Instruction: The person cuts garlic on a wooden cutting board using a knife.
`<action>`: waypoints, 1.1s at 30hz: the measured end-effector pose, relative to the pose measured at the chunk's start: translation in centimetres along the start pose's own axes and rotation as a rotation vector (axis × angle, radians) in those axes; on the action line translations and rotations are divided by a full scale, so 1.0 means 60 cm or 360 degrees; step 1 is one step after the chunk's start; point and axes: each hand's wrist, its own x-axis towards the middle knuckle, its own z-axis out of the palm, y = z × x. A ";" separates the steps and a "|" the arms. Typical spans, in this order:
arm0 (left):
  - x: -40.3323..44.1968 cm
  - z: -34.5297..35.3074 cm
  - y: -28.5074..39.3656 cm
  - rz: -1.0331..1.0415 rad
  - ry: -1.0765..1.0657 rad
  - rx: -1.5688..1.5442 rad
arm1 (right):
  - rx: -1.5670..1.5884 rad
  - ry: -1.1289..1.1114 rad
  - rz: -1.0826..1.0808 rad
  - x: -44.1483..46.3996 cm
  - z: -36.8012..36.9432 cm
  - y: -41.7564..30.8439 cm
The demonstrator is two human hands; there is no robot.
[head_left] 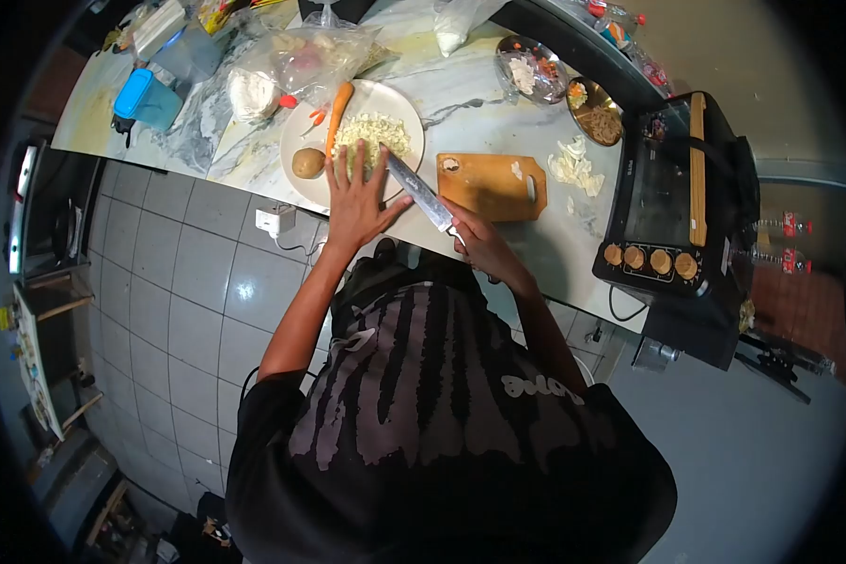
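My left hand lies over the near part of a large white plate, fingers spread, its fingertips at a heap of chopped pale vegetable. A kitchen knife is gripped by its handle in my right hand. The blade points up and left, its tip at the edge of the heap. On the same plate are a carrot and a brown potato, left of the heap. Right of the knife lies a wooden cutting board with small pale scraps on it.
A black toaster oven stands at the right. Pale peelings lie beside the board. Behind are a bowl of scraps, a metal bowl and plastic bags. A blue-lidded container is at the left; a white plug adapter hangs at the counter edge.
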 end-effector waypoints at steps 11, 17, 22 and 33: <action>0.028 0.061 0.148 0.0378 -0.0083 -0.0428 | 0.0161 0.0669 -0.0050 -0.094 -0.098 0.178; 0.058 0.094 0.179 0.0063 0.0192 -0.0488 | -0.0178 0.0733 -0.0269 -0.113 -0.088 0.236; 0.076 0.091 0.176 0.0067 0.0030 -0.0311 | 0.0264 0.0534 -0.0244 -0.095 -0.061 0.244; 0.084 0.104 0.171 -0.0101 0.0245 -0.0229 | 0.0883 0.0190 0.0018 -0.093 -0.087 0.249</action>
